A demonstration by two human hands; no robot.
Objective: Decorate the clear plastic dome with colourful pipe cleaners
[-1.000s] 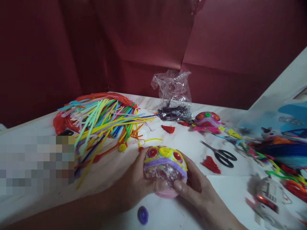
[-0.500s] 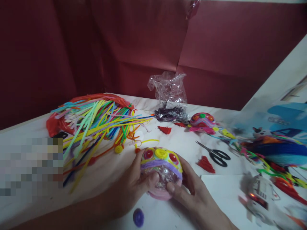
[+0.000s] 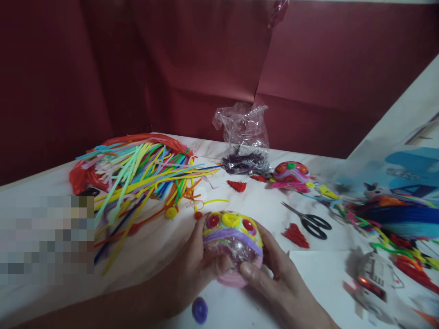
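Observation:
Between my two hands is a round ball (image 3: 233, 235) partly covered in pipe cleaners, with red coiled eyes, a yellow coil, a lilac band and a pink lower part. Its middle shows bare, shiny and see-through. My left hand (image 3: 200, 260) wraps its left side, thumb on the bare part. My right hand (image 3: 274, 260) grips the right side, with the thumb pressed near the pink part. Most of the other fingers are hidden behind the ball. A purple coil (image 3: 200, 310) lies on the table just below it.
A heap of coloured pipe cleaners (image 3: 147, 169) spreads at left. Black scissors (image 3: 310, 221) lie right of the ball, beside a red folded triangle (image 3: 295, 236). Behind are a clear plastic bag (image 3: 245, 146) and another decorated ball (image 3: 291, 175). A white glue gun (image 3: 377, 283), its light red, lies at right.
The view has shifted slightly, so everything sits a little further right. Both hands keep hold of the ball, their grip almost unchanged.

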